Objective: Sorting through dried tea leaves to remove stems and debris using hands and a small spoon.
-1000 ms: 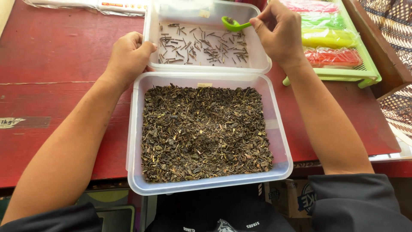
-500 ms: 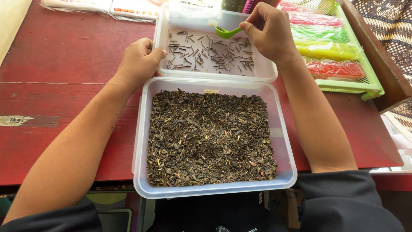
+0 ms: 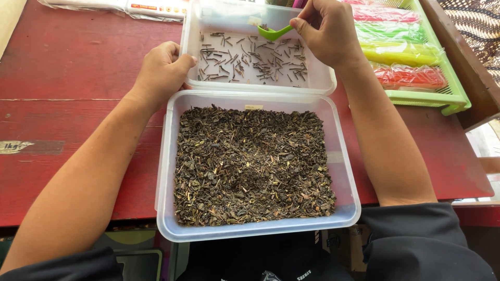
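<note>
A clear plastic tub (image 3: 344, 171) full of dark dried tea leaves (image 3: 250, 166) sits at the near table edge. Behind it a shallow clear lid tray (image 3: 320, 83) holds several thin brown stems (image 3: 250, 60). My right hand (image 3: 325, 31) pinches a small green scoop (image 3: 273, 33) over the far part of that tray. My left hand (image 3: 161, 73) grips the tray's left rim, fingers curled on its corner.
A red wooden table (image 3: 78, 104) carries everything. A green plastic basket (image 3: 448, 93) with bagged red, yellow and green items (image 3: 401, 49) stands at the right. Plastic-wrapped packets (image 3: 125, 6) lie at the far left. A dark wooden bench edge (image 3: 458, 41) borders the right.
The view has shifted slightly and come closer. My right hand with the green scoop has moved a little over the stem tray. My left hand stays on the tray's rim.
</note>
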